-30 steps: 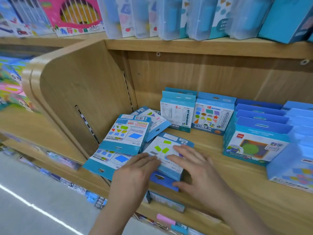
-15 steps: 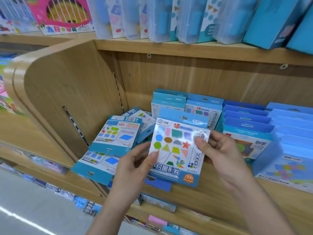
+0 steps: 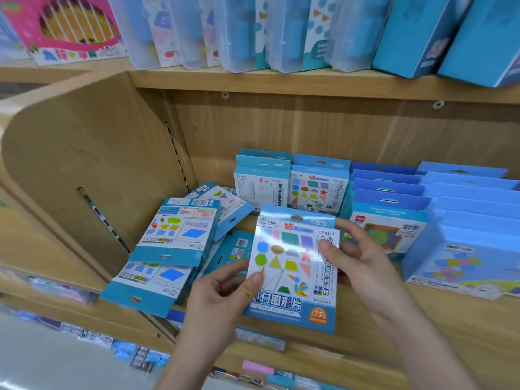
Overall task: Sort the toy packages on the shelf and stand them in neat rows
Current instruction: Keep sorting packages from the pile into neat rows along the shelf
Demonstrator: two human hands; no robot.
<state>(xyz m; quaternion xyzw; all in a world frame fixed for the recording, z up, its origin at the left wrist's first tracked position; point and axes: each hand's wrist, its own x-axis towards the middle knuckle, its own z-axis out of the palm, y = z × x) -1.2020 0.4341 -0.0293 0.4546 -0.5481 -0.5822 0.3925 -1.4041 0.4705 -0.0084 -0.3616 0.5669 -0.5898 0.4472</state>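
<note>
both hands, left hand (image 3: 222, 291) and right hand (image 3: 357, 257), pinch the upright shapes package (image 3: 292, 266) by its side edges.

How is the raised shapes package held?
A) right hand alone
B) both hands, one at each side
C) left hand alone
B: the left hand pinches the lower left edge of the package, and the right hand pinches its upper right edge.
</note>
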